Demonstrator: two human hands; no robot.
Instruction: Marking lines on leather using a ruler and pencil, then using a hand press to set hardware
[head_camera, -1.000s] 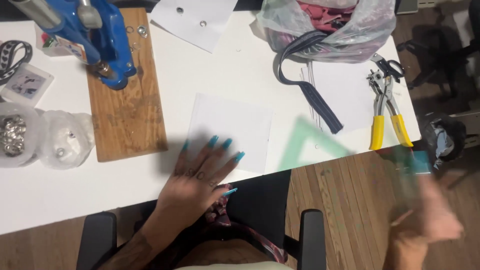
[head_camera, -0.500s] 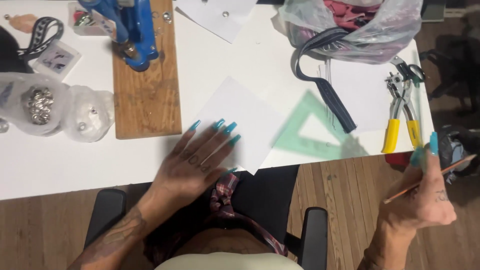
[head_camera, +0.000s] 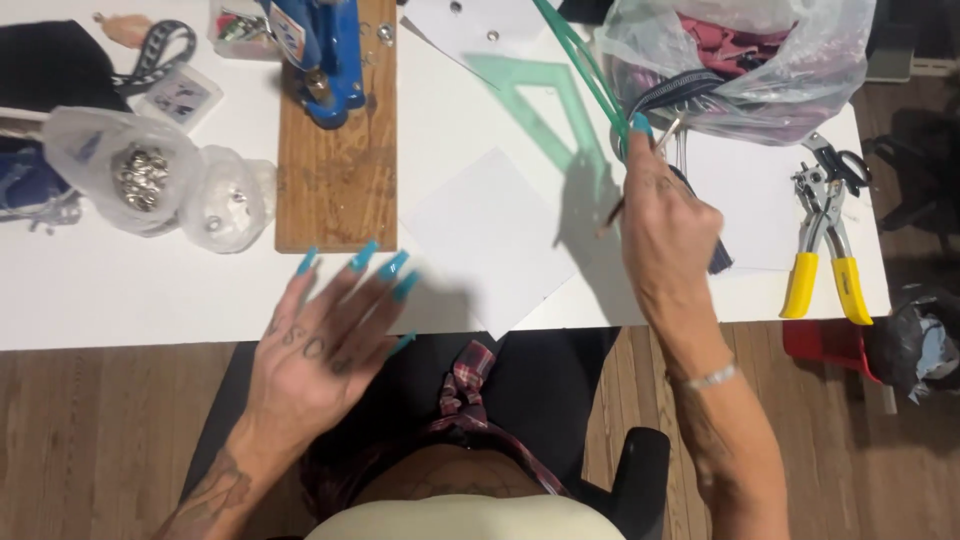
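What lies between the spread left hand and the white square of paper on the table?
Nothing visible. The left hand is spread with its fingertips at the edge of the white paper square, only bare white table between them. The right hand holds the green set square and a pencil, raised over the paper's far side.

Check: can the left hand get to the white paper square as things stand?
Probably yes. The left hand hovers open just left of the white paper square, with only bare table between them.
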